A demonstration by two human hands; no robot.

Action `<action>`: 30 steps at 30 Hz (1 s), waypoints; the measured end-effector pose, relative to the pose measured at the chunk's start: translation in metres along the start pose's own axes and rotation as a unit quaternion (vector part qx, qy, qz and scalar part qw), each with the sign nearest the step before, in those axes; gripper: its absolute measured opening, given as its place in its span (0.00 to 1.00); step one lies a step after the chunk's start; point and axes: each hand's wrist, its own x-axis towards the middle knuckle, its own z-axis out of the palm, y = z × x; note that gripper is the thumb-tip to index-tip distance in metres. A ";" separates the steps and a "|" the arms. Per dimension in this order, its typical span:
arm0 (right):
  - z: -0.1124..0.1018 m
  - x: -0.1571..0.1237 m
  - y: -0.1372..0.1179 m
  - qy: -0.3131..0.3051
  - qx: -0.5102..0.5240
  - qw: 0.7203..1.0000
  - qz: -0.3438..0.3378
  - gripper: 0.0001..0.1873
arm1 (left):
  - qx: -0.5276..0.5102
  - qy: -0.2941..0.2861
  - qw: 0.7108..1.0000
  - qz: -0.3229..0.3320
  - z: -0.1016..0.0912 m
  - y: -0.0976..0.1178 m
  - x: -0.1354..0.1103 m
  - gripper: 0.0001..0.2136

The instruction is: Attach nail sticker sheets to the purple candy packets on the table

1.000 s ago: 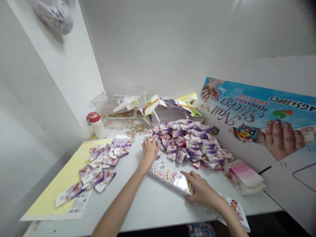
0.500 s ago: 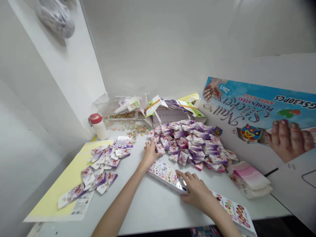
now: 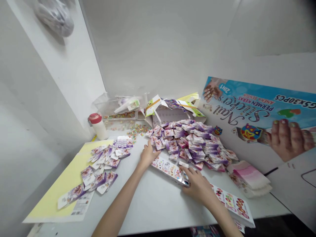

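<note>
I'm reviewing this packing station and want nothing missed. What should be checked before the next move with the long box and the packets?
1. Right hand on the long box: ok, it rests on the box's near end.
2. Left hand at the pile of packets: ok, it touches the near edge.
3. Left grip closed on a packet: cannot tell.
4. Box lying flat on the table: ok.
5. Box end open or shut: cannot tell.
6. Sticker sheet fully on the table: not ok, its corner overhangs the front edge by the right forearm.
</note>
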 end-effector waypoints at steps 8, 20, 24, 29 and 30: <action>-0.002 0.013 0.017 0.000 0.017 1.000 -0.005 0.46 | -0.121 -0.021 0.992 -0.026 -0.002 -0.004 0.000 0.25; -0.019 0.009 0.013 0.003 -0.037 0.997 -0.073 0.18 | -0.231 0.014 0.972 -0.052 -0.006 -0.023 -0.037 0.18; -0.017 0.005 0.009 0.029 -0.092 0.992 -0.078 0.15 | -0.235 0.054 0.969 -0.043 -0.008 -0.026 -0.036 0.15; -0.008 0.003 0.001 0.029 -0.125 0.988 -0.083 0.12 | -0.241 0.086 0.967 -0.005 -0.015 -0.020 -0.032 0.12; -0.006 0.004 -0.001 0.017 -0.130 0.988 -0.082 0.11 | -0.243 0.087 0.966 0.002 -0.016 -0.020 -0.032 0.11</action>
